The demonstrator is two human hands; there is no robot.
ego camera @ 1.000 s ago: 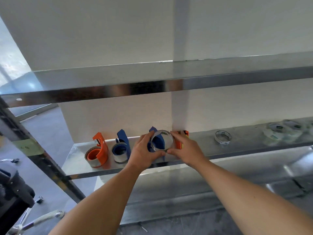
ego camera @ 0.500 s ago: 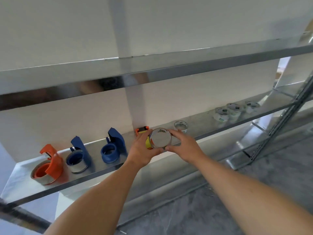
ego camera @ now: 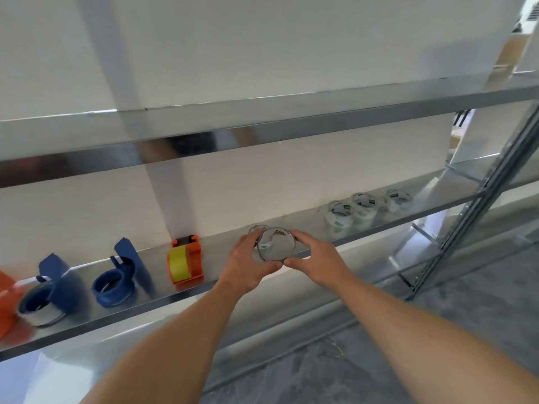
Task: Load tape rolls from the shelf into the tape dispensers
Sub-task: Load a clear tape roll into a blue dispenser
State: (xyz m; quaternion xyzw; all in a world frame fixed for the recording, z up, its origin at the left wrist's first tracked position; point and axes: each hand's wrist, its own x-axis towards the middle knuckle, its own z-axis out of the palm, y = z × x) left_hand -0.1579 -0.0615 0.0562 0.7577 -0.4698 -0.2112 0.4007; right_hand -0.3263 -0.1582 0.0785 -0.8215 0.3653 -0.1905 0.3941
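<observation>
Both hands grasp 1 clear tape roll (ego camera: 275,244) just above the metal shelf (ego camera: 306,225): the left hand (ego camera: 248,265) cups its left side, the right hand (ego camera: 316,262) its right. An orange dispenser (ego camera: 186,259) and 2 blue dispensers (ego camera: 124,277) stand to the left; 3 more rolls (ego camera: 364,207) lie well to the right.

1. Both bare forearms reach forward and up toward the shelf (ego camera: 291,252).
2. Left hand (ego camera: 248,265) grips the tape roll (ego camera: 275,244) from its left, fingers curled around the rim.
3. Right hand (ego camera: 316,259) grips the same roll from its right, thumb underneath, just before the shelf's front edge.
</observation>
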